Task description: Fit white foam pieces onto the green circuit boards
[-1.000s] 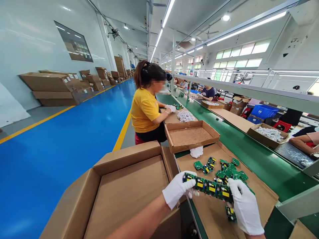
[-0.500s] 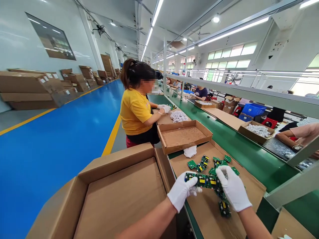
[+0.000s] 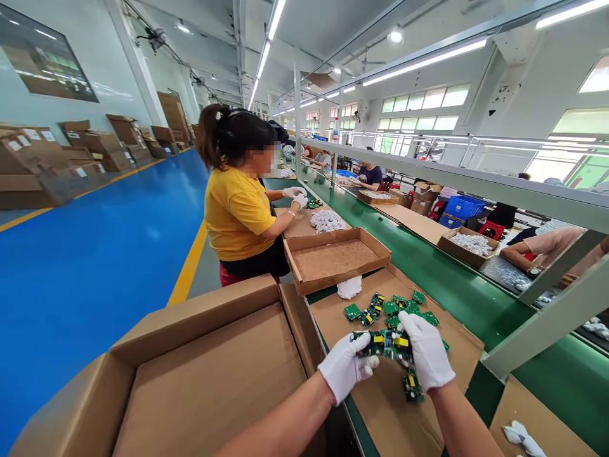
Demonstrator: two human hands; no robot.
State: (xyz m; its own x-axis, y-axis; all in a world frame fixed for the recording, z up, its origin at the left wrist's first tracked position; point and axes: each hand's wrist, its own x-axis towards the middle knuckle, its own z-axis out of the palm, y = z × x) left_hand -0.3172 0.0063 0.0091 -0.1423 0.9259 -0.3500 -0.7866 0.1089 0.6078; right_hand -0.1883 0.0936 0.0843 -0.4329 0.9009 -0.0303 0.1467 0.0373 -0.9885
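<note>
The left hand's gloved fingers (image 3: 365, 363) pinch the near end of a strip of circuit boards (image 3: 386, 343), thumb on top and the other fingers curled beneath. The right hand's fingers (image 3: 412, 322) lie slightly spread over the strip's far end; the palm hides the thumb, so I cannot tell whether it clamps from below. The strip spans the gap between the left hand (image 3: 345, 368) and the right hand (image 3: 427, 359), low over a flat cardboard sheet (image 3: 380, 412). A single board (image 3: 412, 386) lies just under the right wrist, and loose boards (image 3: 387, 306) are scattered just beyond the fingertips. Judging by the yellow parts standing up from the strip, it is best held by its bare edges, with both ends supported so the joints do not flex unevenly. Further out are a crumpled white cloth (image 3: 349, 287), a shallow cardboard tray (image 3: 335, 260), a large open carton (image 3: 214, 387), the green belt (image 3: 457, 285), and a co-worker in a yellow shirt (image 3: 235, 216).
</note>
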